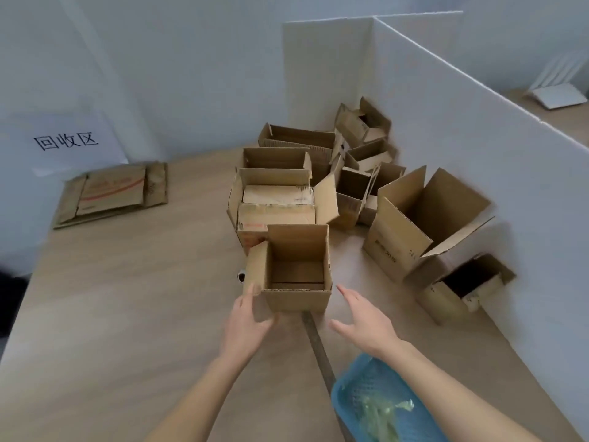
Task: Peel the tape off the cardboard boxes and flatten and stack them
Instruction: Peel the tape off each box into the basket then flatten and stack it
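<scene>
A small open box [296, 272] is seen at frame centre on the table [127, 314], top flaps up. The left hand [247, 317] is placed against its left flap and front corner, fingers spread, not curled round it. The right hand [366, 320] is held flat and spread just right of the box, apart from it. Flattened boxes [111, 193] are stacked at upper left. Motion blur obscures the box pile [318, 173] behind; a blue basket [382, 403] with crumpled tape [379, 416] is cut off at the bottom edge.

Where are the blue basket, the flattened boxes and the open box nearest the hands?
blue basket [347, 382]: head view, its near-left rim.
flattened boxes [111, 193]: head view, top sheet of the stack.
open box [298, 299]: head view, its front wall.
</scene>
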{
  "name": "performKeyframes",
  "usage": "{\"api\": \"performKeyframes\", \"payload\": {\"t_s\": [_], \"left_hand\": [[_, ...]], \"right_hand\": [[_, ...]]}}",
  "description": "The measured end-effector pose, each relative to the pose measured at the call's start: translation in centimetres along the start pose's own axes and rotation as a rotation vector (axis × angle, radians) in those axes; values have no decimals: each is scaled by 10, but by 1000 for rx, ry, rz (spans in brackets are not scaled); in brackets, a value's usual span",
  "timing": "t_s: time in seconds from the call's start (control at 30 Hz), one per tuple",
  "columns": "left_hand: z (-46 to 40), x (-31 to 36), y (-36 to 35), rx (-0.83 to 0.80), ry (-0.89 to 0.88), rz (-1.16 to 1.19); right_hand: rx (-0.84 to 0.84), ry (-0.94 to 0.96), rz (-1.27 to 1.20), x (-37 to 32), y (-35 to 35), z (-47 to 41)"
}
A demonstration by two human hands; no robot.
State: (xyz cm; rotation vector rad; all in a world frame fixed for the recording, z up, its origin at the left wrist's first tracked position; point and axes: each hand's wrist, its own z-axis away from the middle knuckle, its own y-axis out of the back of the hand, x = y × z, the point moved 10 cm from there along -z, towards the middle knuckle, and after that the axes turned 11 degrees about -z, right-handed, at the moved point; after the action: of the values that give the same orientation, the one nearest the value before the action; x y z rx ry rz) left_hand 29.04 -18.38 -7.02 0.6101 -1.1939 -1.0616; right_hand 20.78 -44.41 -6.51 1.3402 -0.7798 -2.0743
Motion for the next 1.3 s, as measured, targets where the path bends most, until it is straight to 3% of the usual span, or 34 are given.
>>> {"api": "performKeyframes", "payload": {"t_s": [0.27, 0.47, 0.67, 0.97, 1.3], "left_hand": [[-21, -19, -25, 45, 150, 64], [-27, -14, -40, 31, 134, 398], [-23, -3, -50, 54, 104, 609], [22, 0, -5, 78, 1, 543], [127, -23, 72, 205, -98, 478]], "right_hand": [[-46, 29, -136, 10, -26, -41], [-76, 51, -235, 8, -27, -50], [-122, 34, -486, 8, -35, -45], [-73, 40, -533, -21, -27, -8], [11, 82, -566, -102, -20, 92]]}}
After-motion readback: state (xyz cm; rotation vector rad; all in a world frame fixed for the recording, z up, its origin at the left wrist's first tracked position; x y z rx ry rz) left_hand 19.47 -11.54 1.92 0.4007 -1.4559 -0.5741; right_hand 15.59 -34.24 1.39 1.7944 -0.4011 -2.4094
